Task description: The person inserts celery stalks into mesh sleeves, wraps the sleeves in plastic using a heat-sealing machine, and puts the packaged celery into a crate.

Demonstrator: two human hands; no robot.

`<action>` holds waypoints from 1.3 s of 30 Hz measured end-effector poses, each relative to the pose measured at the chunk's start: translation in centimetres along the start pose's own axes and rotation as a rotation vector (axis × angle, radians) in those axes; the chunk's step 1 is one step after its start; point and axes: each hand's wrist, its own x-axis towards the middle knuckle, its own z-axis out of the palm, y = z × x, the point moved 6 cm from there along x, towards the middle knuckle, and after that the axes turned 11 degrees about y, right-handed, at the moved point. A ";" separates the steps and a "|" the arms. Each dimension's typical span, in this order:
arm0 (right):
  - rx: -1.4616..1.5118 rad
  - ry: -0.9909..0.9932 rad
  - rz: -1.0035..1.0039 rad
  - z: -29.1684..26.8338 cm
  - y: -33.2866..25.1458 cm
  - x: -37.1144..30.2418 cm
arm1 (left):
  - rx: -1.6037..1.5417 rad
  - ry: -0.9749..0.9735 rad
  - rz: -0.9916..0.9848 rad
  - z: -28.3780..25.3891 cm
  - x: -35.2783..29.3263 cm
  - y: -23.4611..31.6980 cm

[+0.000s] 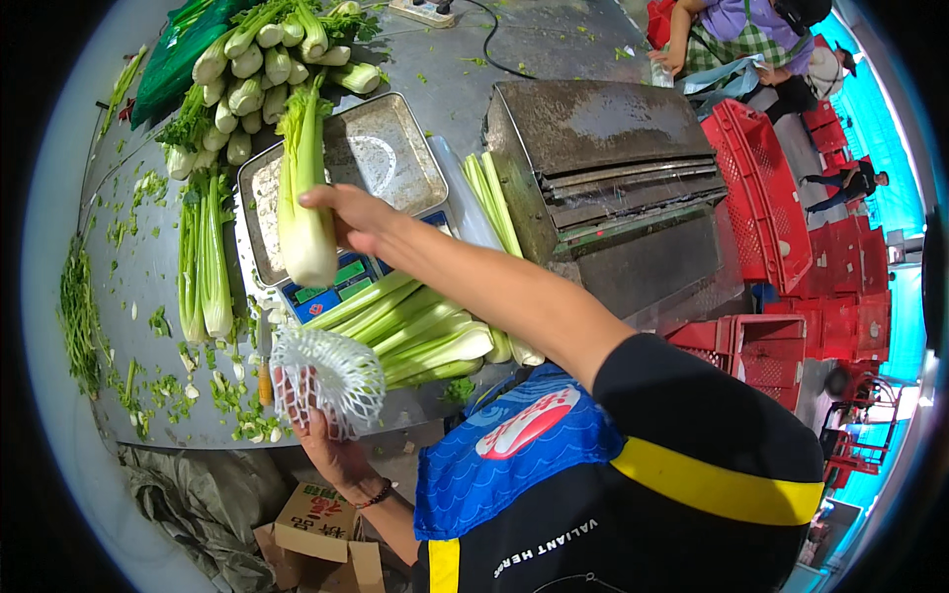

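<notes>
My right hand [358,217] grips a trimmed celery bunch [303,219] near its pale base, over a weighing scale with a metal tray [400,148]. The leafy end points away from me. Closer to me, my left hand [331,450] holds a white foam net sleeve [331,376], which is spread round and partly covers the fingers. Long celery stalks [425,331] lie on the table in front of the scale, right of the sleeve. An orange handle [264,384] shows beside the sleeve; the rest of that tool is hard to make out.
Celery bunches [252,84] are piled at the far left by a green bag [183,64]. More celery [206,262] lies left of the scale among leaf scraps. A metal machine [613,148] stands right, with red crates [756,198] beyond. A cardboard box [321,524] sits below. Another person [741,40] works far right.
</notes>
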 end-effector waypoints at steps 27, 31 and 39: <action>0.193 0.093 -0.110 -10.1 -0.4 -32.7 | 0.249 -0.192 0.012 4.7 -14.4 -3.4; 0.122 0.191 -0.481 -10.2 -2.3 -33.2 | 0.298 -0.075 0.076 8.9 -19.0 -4.6; 0.119 0.215 -0.821 -9.5 -5.5 -35.1 | 0.668 -0.373 0.850 15.2 -22.7 -4.6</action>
